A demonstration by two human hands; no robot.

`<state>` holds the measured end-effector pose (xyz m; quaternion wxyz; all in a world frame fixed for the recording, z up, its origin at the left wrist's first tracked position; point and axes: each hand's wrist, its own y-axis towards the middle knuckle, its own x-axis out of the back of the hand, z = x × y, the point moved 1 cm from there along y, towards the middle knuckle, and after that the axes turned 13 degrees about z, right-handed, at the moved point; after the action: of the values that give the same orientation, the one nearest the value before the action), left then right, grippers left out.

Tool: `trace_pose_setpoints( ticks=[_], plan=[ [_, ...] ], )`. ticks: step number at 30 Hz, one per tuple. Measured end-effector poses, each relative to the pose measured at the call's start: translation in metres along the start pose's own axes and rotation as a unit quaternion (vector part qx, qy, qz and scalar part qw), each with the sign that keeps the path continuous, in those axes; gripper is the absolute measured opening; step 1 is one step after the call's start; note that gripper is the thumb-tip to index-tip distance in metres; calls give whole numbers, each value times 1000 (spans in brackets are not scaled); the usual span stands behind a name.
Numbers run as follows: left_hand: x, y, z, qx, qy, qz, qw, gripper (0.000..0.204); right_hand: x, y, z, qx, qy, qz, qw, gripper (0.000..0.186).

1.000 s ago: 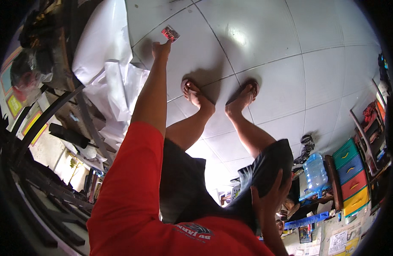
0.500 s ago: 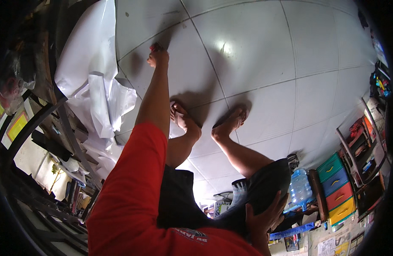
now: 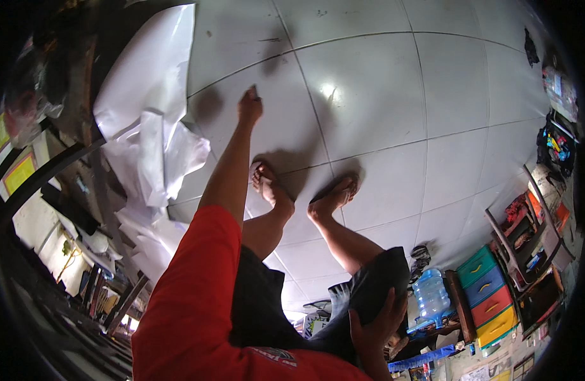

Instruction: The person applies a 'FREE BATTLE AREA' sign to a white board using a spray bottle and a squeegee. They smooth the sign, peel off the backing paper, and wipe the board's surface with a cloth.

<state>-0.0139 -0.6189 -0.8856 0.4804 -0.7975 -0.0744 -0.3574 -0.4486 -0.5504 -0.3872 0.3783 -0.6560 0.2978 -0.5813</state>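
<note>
My left hand reaches out on a straight arm over the grey tiled floor, ahead of my feet. Its fingers are drawn together round something small and dark at the tip, too blurred to name. To the left of that hand lies a large crumpled white sheet, apart from it. My right hand lies on my right thigh, over the dark shorts, with fingers spread and nothing visible in it. Both feet, in sandals, stand on the tiles between the hands.
A dark metal frame and stacked odds and ends crowd the left side. At the lower right stand a clear blue water bottle, a drawer unit with coloured fronts and a chair.
The view has shifted slightly. My left hand has turned at the wrist, and its shadow on the tiles now lies farther from it. My right hand stays on the thigh.
</note>
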Motion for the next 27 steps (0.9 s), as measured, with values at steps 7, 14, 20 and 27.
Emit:
trace_pose_setpoints(
  ticks=[7,14,20,27],
  plan=[
    [6,-268,-34,-170,-247,167,939,42,20,-34,19,112,110,3,988,72],
    [126,-613,-128,-91,-420,120,895,43,10,-72,62,182,452,299,821,31],
    [133,-698,-94,-103,-306,124,938,41,54,-108,56,475,162,143,853,20],
    [131,-796,-94,-104,-329,5,939,46,134,-121,-98,237,-186,48,952,37]
  ],
)
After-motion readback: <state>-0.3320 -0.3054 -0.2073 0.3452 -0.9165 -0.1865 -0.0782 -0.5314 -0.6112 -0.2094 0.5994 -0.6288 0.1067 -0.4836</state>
